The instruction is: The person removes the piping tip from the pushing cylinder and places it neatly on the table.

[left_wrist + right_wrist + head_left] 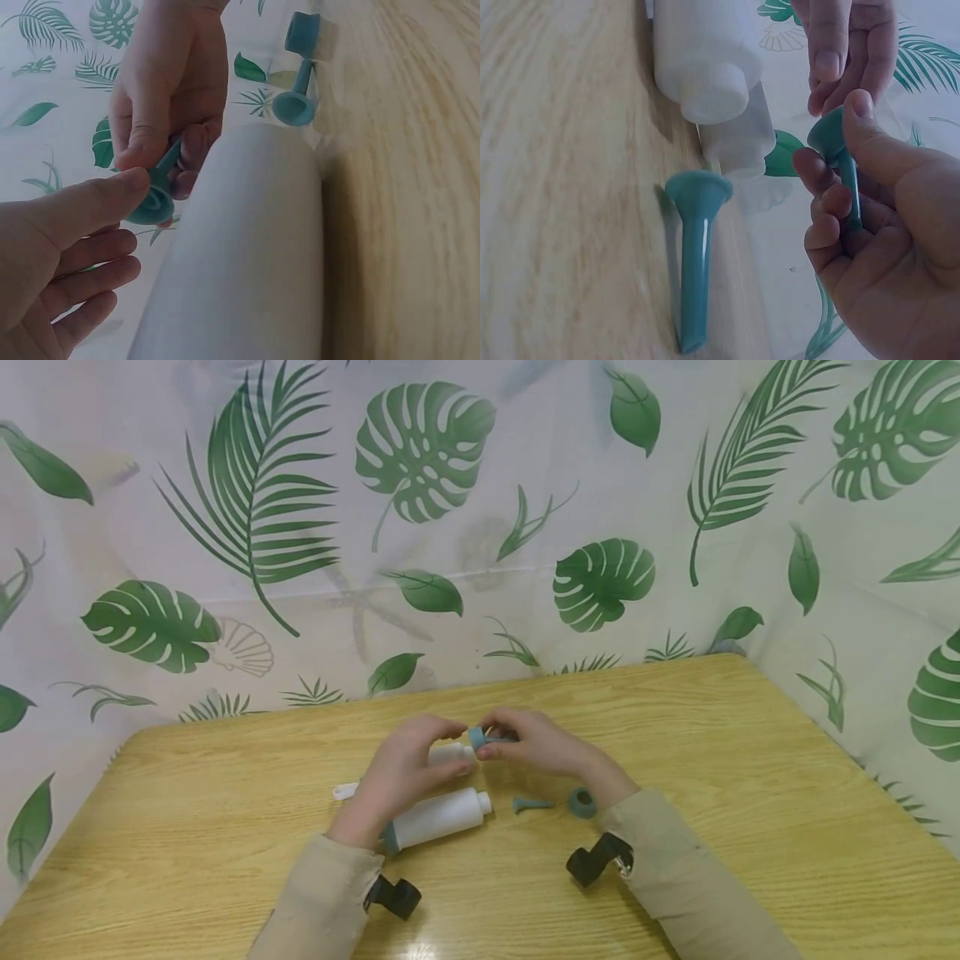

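My right hand (534, 745) pinches a teal funnel-shaped nozzle (850, 180) by its flared end, its thin stem lying along the curled fingers. Opposite it, my left hand (397, 767) has its fingers loosely extended, the tips close to the nozzle's wide mouth; whether they touch it I cannot tell. Below the hands a white bottle (441, 819) lies on its side, its neck to the right and a teal part at its other end. A second white bottle (447, 753) lies behind it, partly hidden by the left hand.
A matching teal nozzle (532, 805) lies right of the near bottle's neck, and a teal ring-shaped cap (582, 803) beside it, by the right wrist. A small white piece (345, 791) pokes out left of the left hand. Leaf-printed cloth (480, 610) hangs behind the wooden table (720, 760).
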Tool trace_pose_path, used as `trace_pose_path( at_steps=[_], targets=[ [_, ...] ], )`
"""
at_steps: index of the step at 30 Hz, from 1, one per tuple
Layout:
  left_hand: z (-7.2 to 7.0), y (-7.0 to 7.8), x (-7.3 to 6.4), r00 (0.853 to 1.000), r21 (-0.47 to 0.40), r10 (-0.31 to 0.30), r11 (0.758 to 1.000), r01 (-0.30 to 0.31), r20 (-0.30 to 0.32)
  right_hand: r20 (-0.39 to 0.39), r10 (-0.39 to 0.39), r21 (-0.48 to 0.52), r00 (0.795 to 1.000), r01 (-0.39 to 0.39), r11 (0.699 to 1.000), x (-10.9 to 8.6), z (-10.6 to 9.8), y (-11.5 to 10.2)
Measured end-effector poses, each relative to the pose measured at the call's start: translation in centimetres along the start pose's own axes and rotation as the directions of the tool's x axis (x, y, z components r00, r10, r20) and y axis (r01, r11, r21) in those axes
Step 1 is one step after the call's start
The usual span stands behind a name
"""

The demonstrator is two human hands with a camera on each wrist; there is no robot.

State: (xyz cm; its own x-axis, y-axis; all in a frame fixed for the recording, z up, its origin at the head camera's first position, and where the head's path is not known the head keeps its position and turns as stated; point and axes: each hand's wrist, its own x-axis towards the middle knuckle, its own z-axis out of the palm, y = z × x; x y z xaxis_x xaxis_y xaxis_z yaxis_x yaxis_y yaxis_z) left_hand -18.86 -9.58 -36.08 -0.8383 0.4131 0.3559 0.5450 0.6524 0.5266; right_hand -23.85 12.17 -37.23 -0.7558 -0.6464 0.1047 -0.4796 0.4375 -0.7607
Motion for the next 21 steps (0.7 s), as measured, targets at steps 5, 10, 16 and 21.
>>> trace_pose_path(
  at_steps=[5, 10, 16, 21],
  targets=[
    [0.4, -0.1, 0.1, 0.999, 0.019, 0.034, 0.999, -0.033, -0.031, 0.007, 0.005, 0.009, 1.000, -0.005, 1.000, 0.1, 0.2, -0.2],
    [0.9, -0.3, 0.1, 0.993, 0.028, 0.084, 0.996, -0.082, -0.088, 0.019, -0.006, 0.023, 1.000, 0.006, 1.000, 0.0, 0.3, -0.5],
    [1.2, -0.5, 0.1, 0.990, 0.006, 0.091, 0.996, -0.091, -0.109, 0.032, -0.018, 0.036, 0.999, 0.017, 0.999, -0.1, 0.3, -0.7],
    [1.1, -0.8, 0.1, 0.988, -0.005, 0.093, 0.996, -0.094, -0.123, 0.029, -0.037, -0.002, 0.999, 0.037, 0.999, -0.1, -0.1, -0.5]
  ],
)
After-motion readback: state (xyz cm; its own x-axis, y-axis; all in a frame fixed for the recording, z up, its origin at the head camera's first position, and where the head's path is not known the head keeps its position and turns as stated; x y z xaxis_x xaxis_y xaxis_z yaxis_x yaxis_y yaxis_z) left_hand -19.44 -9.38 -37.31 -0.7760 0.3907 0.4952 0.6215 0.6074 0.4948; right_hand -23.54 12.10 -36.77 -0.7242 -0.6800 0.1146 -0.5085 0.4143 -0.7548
